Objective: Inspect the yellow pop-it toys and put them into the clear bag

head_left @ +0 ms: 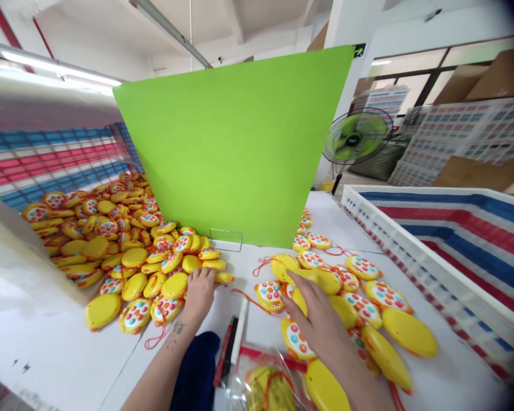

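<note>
A big heap of yellow toy phones [111,240] with coloured buttons covers the left of the white table [68,359]. My left hand [200,292] rests at the heap's right edge, fingers curled onto a yellow toy piece [216,278]. A smaller spread of the same toys [368,297], some with orange cords, lies on the right. My right hand [319,319] lies over this group, fingers stretched out flat, touching toys near a yellow handset [312,277].
A green board [235,148] stands upright behind the toys. A white crate with a striped liner [449,240] sits at the right. Pens [233,342] and a clear bag holding a toy [265,388] lie near the front edge. A fan [357,137] stands behind.
</note>
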A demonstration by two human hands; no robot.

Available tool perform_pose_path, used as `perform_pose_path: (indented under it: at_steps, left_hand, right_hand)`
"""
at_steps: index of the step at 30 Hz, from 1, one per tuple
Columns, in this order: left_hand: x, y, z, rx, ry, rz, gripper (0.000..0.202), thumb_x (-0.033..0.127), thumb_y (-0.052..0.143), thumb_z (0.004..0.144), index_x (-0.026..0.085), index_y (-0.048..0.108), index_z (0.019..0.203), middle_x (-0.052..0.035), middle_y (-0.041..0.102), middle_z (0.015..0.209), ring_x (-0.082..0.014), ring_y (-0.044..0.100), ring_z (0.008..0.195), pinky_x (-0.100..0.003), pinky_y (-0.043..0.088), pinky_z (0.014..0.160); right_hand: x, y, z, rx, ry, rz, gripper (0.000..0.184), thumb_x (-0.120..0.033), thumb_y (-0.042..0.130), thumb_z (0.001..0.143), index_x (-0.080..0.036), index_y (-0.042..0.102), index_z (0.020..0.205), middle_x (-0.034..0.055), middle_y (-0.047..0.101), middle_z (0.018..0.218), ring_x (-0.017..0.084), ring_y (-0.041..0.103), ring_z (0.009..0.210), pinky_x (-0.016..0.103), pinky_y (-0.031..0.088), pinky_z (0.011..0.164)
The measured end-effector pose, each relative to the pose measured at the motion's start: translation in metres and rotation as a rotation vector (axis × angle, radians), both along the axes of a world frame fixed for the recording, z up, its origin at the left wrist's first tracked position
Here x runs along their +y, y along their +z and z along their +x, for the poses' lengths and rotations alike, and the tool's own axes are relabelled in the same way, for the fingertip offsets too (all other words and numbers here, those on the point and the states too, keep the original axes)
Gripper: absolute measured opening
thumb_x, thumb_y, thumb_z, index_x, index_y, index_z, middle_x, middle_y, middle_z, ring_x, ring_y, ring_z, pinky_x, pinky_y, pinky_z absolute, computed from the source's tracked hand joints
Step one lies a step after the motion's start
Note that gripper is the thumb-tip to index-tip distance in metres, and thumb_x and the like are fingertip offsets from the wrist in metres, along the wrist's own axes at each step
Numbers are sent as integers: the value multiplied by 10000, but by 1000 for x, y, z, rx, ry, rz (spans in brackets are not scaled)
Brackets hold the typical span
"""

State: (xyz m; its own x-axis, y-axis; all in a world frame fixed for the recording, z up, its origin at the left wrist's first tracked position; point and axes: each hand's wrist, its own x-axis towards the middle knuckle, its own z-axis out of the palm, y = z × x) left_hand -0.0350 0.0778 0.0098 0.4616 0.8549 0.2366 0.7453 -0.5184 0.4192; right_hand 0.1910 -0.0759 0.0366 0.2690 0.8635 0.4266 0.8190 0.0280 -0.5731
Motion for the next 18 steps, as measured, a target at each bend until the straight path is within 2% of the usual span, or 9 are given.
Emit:
perform_pose_path:
  at_steps: [4, 6, 8, 11, 14, 16, 18]
  left_hand:
    - [-34, 22, 13, -89, -160, -57, 300, 273, 522, 882, 227, 551, 1177, -70, 610, 1100, -236, 521, 1020, -356, 414, 910]
    - [-51, 33, 19, -261, -257, -179, 310, 321, 518, 888, 230, 535, 1184, -63, 616, 1096, -214, 549, 1002, -324, 438, 891]
    - [-63, 39, 22, -504, -300, -363, 335, 383, 522, 880, 211, 536, 1167, -69, 620, 1068, -211, 574, 950, -315, 467, 834]
    - [-73, 41, 24, -812, -249, -584, 461, 484, 489, 876, 196, 496, 1236, -76, 617, 1064, -209, 594, 906, -312, 491, 780]
    - [-83, 39, 24, -983, -218, -677, 539, 528, 495, 863, 214, 466, 1300, -88, 565, 1235, -241, 542, 1099, -334, 455, 918]
    - [-90, 38, 25, -1043, -256, -740, 632, 512, 593, 810, 224, 418, 1345, -94, 533, 1298, -260, 515, 1158, -346, 431, 968]
    - [-97, 37, 27, -1070, -300, -832, 880, 438, 752, 687, 234, 298, 1413, -106, 556, 1262, -264, 572, 1075, -349, 472, 914]
  right_hand:
    - [3, -1, -24, 223, 191, -108, 519, -409, 448, 911, -230, 366, 1390, 116, 463, 1402, 268, 413, 1303, 486, 366, 1063]
    - [1, 1, -32, 368, 279, -156, 527, -422, 456, 909, -236, 364, 1394, 104, 452, 1420, 260, 422, 1300, 461, 382, 1056]
    - [0, 4, -36, 505, 327, -171, 489, -427, 459, 909, -243, 411, 1360, 94, 513, 1365, 255, 475, 1254, 443, 412, 1032]
    - [-1, 7, -39, 689, 346, -129, 438, -422, 463, 905, -235, 466, 1301, 86, 604, 1232, 238, 570, 1128, 417, 440, 1007]
    - [0, 8, -41, 884, 395, -98, 456, -435, 490, 887, -230, 451, 1292, 94, 618, 1196, 225, 639, 984, 408, 492, 945]
    - [0, 9, -42, 988, 417, -117, 494, -457, 506, 876, -240, 429, 1312, 100, 587, 1254, 236, 637, 1007, 412, 519, 905]
    - [-2, 11, -43, 1022, 416, -157, 528, -487, 511, 870, -256, 422, 1336, 91, 536, 1332, 250, 580, 1127, 412, 502, 933]
